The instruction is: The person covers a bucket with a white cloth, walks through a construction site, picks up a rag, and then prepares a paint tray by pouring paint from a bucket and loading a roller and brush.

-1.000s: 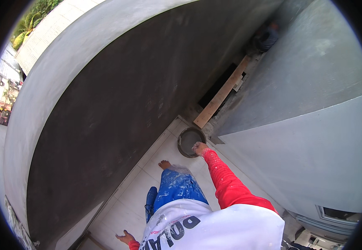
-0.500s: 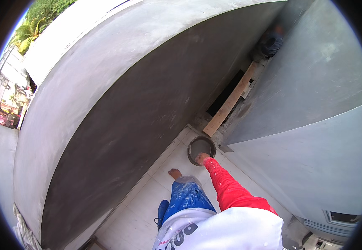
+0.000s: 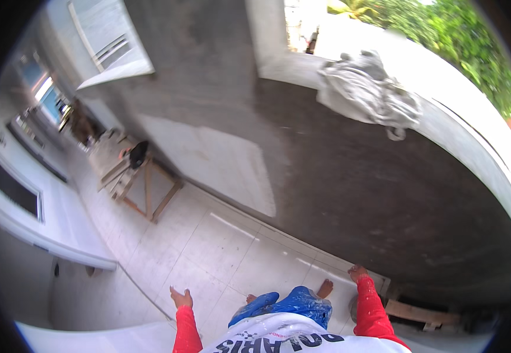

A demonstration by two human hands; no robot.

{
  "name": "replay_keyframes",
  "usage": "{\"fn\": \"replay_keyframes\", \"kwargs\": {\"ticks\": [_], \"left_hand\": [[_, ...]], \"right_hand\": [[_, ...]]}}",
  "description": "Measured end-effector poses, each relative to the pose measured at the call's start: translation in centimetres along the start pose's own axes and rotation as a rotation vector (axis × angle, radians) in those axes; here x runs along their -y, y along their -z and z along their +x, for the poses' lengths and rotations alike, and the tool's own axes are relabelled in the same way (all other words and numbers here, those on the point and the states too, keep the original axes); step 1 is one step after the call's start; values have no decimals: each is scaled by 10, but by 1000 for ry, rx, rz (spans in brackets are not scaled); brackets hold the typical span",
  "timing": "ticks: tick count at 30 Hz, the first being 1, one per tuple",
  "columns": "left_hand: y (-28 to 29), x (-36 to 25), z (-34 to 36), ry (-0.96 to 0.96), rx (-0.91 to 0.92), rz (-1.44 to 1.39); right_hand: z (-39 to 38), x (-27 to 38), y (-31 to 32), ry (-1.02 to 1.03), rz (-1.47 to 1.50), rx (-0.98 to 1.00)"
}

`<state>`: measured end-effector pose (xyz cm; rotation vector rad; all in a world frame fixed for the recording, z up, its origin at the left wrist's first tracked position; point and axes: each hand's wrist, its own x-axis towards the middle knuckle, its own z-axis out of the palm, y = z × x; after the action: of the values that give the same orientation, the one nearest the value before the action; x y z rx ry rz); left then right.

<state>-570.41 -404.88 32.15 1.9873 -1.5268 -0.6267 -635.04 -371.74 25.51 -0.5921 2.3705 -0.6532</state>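
My left hand (image 3: 181, 297) is held out at the lower left over the tiled floor, fingers apart, with nothing in it. At the lower right, my right hand (image 3: 358, 273) is closed with its fingers curled, in front of the dark plastered wall (image 3: 349, 176). What it holds, if anything, I cannot make out. Part of a dark round tub (image 3: 353, 306) shows beside my right forearm, mostly hidden by the red sleeve.
A wooden trestle (image 3: 148, 191) with a black item (image 3: 138, 154) on top stands at the left by the wall. Grey-white cloth (image 3: 367, 94) drapes over the wall's top edge. A wooden plank (image 3: 420, 313) lies at the lower right. White tiles (image 3: 202, 253) cover the floor.
My view has swung left along the wall, bringing the trestle and cloth in. My left hand has come into view. My right hand has come away from inside the tub.
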Motion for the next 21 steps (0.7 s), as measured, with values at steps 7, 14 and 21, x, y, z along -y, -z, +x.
{"fn": "replay_keyframes", "kwargs": {"ticks": [7,14,21], "left_hand": [[108,80,5,463,25,-55],[195,226,48,938,-147,-110],[224,300,21,1445,-244,-109]], "right_hand": [[-15,222,-220,192,-50,288],[0,429,-382,469,-188,526],[64,678,-581,-14,-642,687]]}}
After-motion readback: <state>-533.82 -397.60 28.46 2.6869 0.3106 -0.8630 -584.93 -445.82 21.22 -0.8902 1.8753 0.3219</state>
